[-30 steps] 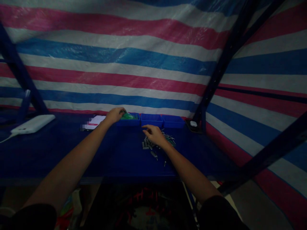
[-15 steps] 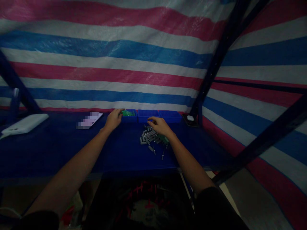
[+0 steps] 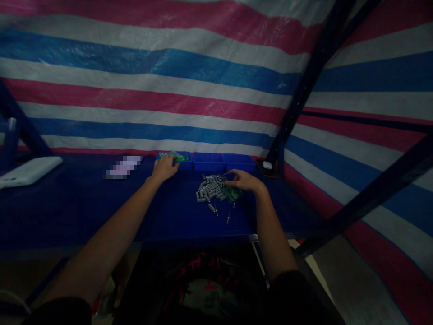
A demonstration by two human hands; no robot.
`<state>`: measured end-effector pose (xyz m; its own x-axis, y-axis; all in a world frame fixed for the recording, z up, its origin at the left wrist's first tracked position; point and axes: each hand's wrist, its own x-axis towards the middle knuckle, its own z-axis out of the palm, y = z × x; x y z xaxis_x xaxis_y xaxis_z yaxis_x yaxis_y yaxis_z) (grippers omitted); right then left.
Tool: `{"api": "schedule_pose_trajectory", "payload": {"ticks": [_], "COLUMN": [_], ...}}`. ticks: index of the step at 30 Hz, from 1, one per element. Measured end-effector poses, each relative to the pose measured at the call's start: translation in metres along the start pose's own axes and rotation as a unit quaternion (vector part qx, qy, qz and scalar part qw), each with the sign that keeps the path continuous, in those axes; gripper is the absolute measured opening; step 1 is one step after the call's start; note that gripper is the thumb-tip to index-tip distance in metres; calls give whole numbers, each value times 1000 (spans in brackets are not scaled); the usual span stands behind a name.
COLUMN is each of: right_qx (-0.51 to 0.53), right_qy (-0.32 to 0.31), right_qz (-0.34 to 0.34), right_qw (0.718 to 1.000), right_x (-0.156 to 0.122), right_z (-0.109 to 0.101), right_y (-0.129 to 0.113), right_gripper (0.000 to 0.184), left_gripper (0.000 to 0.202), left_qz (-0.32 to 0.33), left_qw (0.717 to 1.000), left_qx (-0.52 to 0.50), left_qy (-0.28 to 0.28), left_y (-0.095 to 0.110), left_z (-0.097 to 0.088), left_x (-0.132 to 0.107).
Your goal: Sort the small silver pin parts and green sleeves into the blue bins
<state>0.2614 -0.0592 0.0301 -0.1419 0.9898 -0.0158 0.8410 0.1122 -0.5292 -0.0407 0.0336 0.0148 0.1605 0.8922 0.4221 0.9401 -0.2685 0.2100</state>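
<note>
My left hand rests at the front rim of the left blue bin, fingers apart over the green pieces inside, which look bagged or wrapped. My right hand is at the right side of a pile of small grey metal cylinders, thumb and forefinger apart at its edge. Beneath that hand lie green pieces, perhaps circuit boards. Thin pins with metal shafts lie loose in front of the pile. I see nothing held in either hand, though the fingertips are small and dim.
Two more blue bins, a middle one and a right one, stand in the row. A phone and a white device lie left. A small white case sits on a dark tray near the frame post.
My right hand has moved right and nearer, from above the pile to its right side. My left hand has shifted right over the left bin's front. The view has turned slightly.
</note>
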Motion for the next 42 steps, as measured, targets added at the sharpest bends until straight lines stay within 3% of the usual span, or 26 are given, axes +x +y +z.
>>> {"api": "schedule_pose_trajectory", "payload": {"ticks": [3,6,11,17,23,26,30,36,42], "right_qx": [-28,-52,-62,154,336,368,325,146,147], "right_qy": [-64,-88,-61,-41,113,138,184,247,322], "right_qz": [43,40,-19,-81,-70,-46,-60,-115,-120], "right_qw": [997,994,996,984,932,919,926,951,928], "right_x": [-2,-2,-2,-8,30,60,78,64,55], "right_z": [3,8,14,12,10,7,18,43,40], "right_y": [8,4,-13,-24,-31,-43,-64,-72,-67], "right_gripper": [83,88,67,38,23,13,14,16,15], "left_gripper": [52,56,52,48,62,61,63,57,55], "left_qz": [-17,-44,-21,53,80,81,101,157,170], "left_qw": [999,997,995,989,989,989,984,980,965], "left_qx": [20,9,-21,-85,-99,-105,-134,-119,-198], "left_qy": [29,70,95,106,82,62,57,20,1], "left_y": [10,21,36,55,62,58,52,57,62], "left_z": [3,3,2,-2,7,13,15,12,12], "left_x": [-12,-22,-28,-32,-36,-35,-30,-30,-31]}}
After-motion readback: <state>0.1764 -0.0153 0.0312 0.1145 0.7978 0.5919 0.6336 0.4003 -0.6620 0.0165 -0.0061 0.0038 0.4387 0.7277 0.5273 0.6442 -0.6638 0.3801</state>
